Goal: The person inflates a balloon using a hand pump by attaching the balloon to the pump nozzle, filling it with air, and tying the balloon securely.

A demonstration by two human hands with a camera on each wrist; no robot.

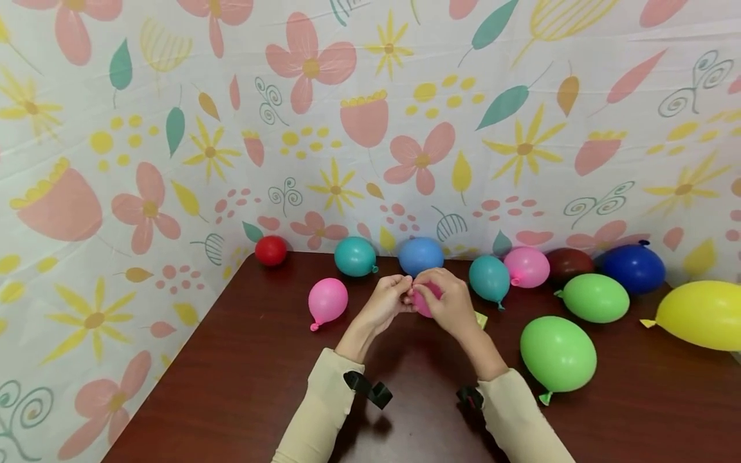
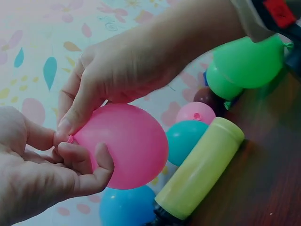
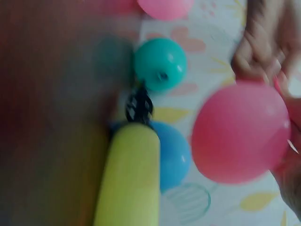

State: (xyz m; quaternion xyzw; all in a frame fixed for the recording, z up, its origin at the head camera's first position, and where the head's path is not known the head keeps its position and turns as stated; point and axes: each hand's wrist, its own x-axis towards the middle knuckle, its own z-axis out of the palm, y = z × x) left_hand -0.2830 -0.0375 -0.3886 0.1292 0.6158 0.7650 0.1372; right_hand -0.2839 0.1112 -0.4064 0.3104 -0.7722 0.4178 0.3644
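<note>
A round pink balloon (image 2: 129, 146) is held up between both hands over the table. In the head view my left hand (image 1: 384, 302) pinches its neck from the left, with curled fingers beside the balloon. From the other side my right hand (image 1: 450, 301) grips the same neck with thumb and fingertips, its palm hiding much of the balloon. The left wrist view shows the pinched neck (image 2: 70, 139) between the fingertips of both hands. Just past the balloon lies a yellow-green hand pump (image 2: 200, 167) with a black end, mostly hidden behind my right wrist in the head view.
Several tied balloons lie on the dark wooden table (image 1: 243, 386). A pink balloon (image 1: 328, 300), a teal balloon (image 1: 356, 256) and a red balloon (image 1: 271, 251) are to the left. Rightward are a green balloon (image 1: 558, 354) and a yellow balloon (image 1: 703, 315). Floral cloth (image 1: 370, 180) hangs behind.
</note>
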